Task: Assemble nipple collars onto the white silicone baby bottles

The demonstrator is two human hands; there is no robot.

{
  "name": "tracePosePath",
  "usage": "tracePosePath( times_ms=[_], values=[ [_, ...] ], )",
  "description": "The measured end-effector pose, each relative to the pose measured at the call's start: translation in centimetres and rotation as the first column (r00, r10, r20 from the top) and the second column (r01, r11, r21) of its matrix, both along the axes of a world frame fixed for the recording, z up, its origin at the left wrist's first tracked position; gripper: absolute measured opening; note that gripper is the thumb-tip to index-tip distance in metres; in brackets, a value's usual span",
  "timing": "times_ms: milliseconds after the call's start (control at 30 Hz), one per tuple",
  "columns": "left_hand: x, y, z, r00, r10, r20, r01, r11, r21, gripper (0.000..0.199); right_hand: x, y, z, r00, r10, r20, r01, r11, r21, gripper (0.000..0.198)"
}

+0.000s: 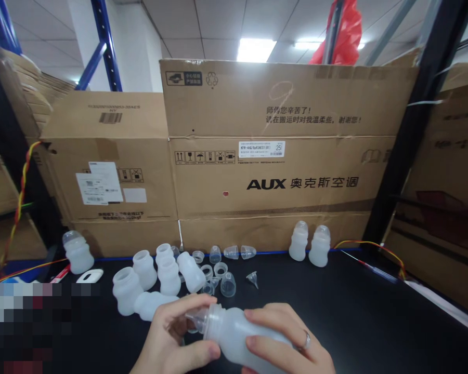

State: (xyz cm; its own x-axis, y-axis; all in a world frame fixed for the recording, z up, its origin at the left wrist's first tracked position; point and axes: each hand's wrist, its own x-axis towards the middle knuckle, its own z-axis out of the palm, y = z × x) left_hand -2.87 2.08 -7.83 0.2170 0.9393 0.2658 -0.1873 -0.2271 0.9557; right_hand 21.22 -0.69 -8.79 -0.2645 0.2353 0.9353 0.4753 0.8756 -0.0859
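Note:
A milky-white baby bottle [236,332] lies tilted between my hands at the front of the black table, its neck toward the left. My right hand [288,337] is wrapped round the bottle's body and wears a ring. At the neck, my left hand [179,332] curls its thumb and fingers about the collar and the clear nipple [197,318]. Just beyond stand several open bottle bodies [127,291], and one bottle body [152,304] lies on its side by my left hand. Loose collar rings [220,269], clear caps [228,284] and a small clear nipple [252,279] lie behind.
Two capped bottles [320,246] stand at the back right, another capped bottle [78,253] at the back left beside a white oval object [90,276]. A large cardboard sheet [273,208] walls off the table's back. Dark shelf posts [409,124] rise at both sides, with yellow-red wires [390,252].

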Motion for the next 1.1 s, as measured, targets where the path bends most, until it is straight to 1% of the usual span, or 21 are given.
tracePosePath(
  times_ms=[67, 233, 400, 567, 700, 800, 900, 967, 1033, 1100],
  values=[
    [0.2, -0.1, 0.0, 0.999, -0.011, 0.049, 0.013, 0.999, -0.038, 0.052, 0.2, 0.2, 0.0, 1.0, 0.017, 0.006, -0.017, 1.0, 0.022, 0.013],
    [0.7, -0.5, -0.1, 0.99, -0.023, 0.137, 0.039, 0.993, -0.11, 0.056, 0.7, 0.8, -1.0, 0.993, 0.115, 0.006, -0.115, 0.993, 0.007, 0.013],
    [0.4, -0.6, -0.2, 0.981, -0.047, 0.189, 0.076, 0.986, -0.15, 0.055, 1.1, 0.5, -0.6, 0.991, 0.111, 0.072, -0.113, 0.993, 0.025, 0.009],
    [0.1, -0.5, -0.4, 0.986, -0.062, 0.152, 0.079, 0.991, -0.108, 0.051, 1.1, 0.1, 0.0, 0.989, 0.085, 0.125, -0.09, 0.995, 0.04, 0.008],
    [0.2, -0.4, -0.3, 0.992, -0.049, 0.12, 0.056, 0.997, -0.055, 0.052, 1.1, 0.1, 0.3, 0.983, 0.094, 0.156, -0.098, 0.995, 0.022, 0.01],
    [0.0, -0.1, -0.5, 0.996, -0.041, 0.079, 0.044, 0.999, -0.033, 0.054, 1.1, 0.5, 0.3, 0.987, 0.106, 0.122, -0.108, 0.994, 0.007, 0.013],
    [-0.5, 0.3, -0.7, 0.999, -0.036, 0.017, 0.036, 0.999, -0.011, 0.056, 0.9, 0.9, -0.1, 0.986, 0.163, 0.03, -0.161, 0.985, -0.057, 0.022],
    [-0.7, 0.5, -0.7, 0.999, -0.027, -0.039, 0.028, 1.0, 0.012, 0.055, 0.7, 1.1, -0.7, 0.978, 0.207, -0.032, -0.21, 0.966, -0.154, 0.028],
    [-0.7, 0.6, -0.6, 0.997, -0.021, -0.077, 0.023, 1.0, 0.021, 0.051, 0.5, 1.3, -1.6, 0.977, 0.196, -0.083, -0.212, 0.935, -0.284, 0.035],
    [-0.5, 0.6, -0.6, 0.997, -0.005, -0.079, 0.007, 1.0, 0.022, 0.048, 0.5, 1.9, -2.8, 0.981, 0.146, -0.131, -0.186, 0.903, -0.388, 0.043]
  ],
)
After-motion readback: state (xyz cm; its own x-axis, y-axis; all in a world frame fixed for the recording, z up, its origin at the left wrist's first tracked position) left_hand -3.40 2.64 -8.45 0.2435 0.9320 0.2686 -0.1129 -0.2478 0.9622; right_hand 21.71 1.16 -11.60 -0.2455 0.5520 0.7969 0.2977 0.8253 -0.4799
